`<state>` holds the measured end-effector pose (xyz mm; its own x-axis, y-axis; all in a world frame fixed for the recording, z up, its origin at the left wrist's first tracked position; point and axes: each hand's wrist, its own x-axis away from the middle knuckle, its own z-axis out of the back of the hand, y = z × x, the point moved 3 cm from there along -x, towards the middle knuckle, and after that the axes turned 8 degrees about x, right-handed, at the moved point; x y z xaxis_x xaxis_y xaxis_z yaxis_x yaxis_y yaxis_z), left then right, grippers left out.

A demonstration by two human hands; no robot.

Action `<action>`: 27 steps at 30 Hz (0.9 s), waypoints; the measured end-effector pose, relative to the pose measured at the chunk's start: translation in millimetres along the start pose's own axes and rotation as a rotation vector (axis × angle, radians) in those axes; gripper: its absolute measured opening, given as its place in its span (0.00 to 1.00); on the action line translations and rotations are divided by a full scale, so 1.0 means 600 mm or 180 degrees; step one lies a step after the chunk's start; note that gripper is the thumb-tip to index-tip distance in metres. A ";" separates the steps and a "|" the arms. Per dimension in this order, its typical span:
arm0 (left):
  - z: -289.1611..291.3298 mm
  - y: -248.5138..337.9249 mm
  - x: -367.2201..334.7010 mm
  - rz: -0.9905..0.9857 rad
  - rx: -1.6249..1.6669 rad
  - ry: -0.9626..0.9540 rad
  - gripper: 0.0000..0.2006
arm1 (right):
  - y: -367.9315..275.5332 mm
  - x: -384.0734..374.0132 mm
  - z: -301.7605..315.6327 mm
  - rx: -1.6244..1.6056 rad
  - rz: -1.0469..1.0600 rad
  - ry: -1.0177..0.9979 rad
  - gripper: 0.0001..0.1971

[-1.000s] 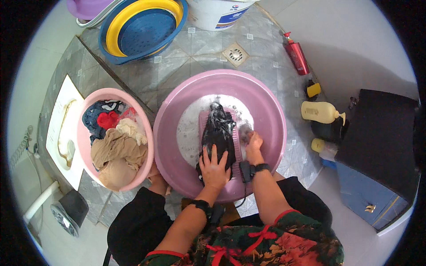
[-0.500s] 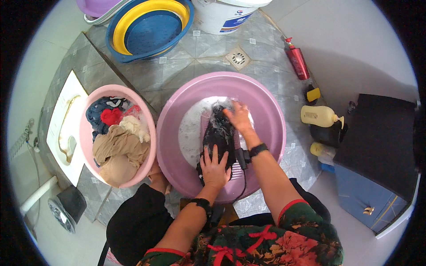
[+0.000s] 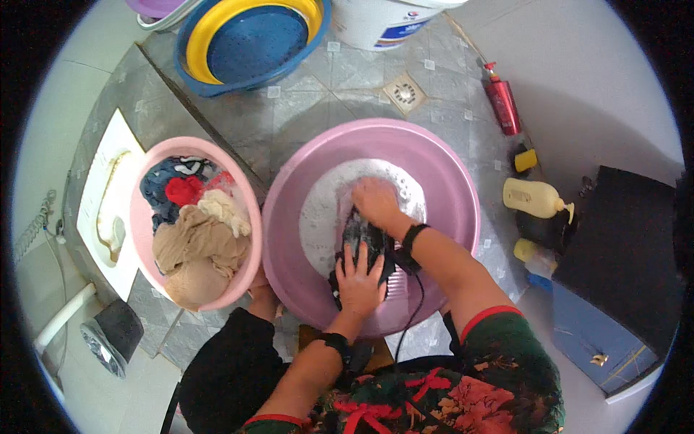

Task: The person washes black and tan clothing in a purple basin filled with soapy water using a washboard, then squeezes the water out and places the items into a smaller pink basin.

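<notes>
A wet black garment [image 3: 363,237] lies on a pink ridged washboard [image 3: 397,283] inside a large pink basin [image 3: 452,192]. White suds [image 3: 322,210] cover the water around it. Flat on the garment's near part rests my left hand [image 3: 359,284], fingers spread and pressing down. My right hand [image 3: 377,204] is at the far end, its fingers curled into the dark cloth. Both wrists wear black bands, and a cable [image 3: 416,311] runs down from the right one over the basin's near rim.
A pink tub [image 3: 254,239] of clothes stands at left, beside a white squat toilet [image 3: 101,195]. Blue-yellow basins [image 3: 318,36] and a white bucket [image 3: 361,25] are at the back. Right are a red bottle [image 3: 502,105], a cream pump bottle [image 3: 533,197] and a blue cabinet [image 3: 589,325].
My right hand has gone from spread fingers to curled ones, pulling slightly nearer along the garment. My left hand stays flat on the cloth. The whole view has shifted a little.
</notes>
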<state>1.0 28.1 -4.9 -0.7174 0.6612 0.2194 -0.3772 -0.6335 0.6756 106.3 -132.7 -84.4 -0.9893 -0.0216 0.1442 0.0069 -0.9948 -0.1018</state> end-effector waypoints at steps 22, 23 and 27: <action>0.003 -0.008 0.002 0.0158 0.0031 0.0046 0.29 | -0.067 0.067 0.065 -0.1211 0.0379 -0.0516 0.10; -0.002 -0.016 0.006 0.0268 0.0053 -0.0135 0.29 | -0.087 0.100 0.075 -0.1434 0.0548 -0.0621 0.11; 0.000 -0.007 -0.002 0.0207 0.0008 -0.0041 0.30 | -0.028 0.102 -0.003 -0.1021 0.0782 -0.0580 0.11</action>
<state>3.5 29.8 -8.1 -0.7328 0.6237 0.2719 -0.3284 -0.6743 0.6614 45.5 -117.1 -75.5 -0.9219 -0.2996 0.2458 0.1647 -0.8772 -0.4511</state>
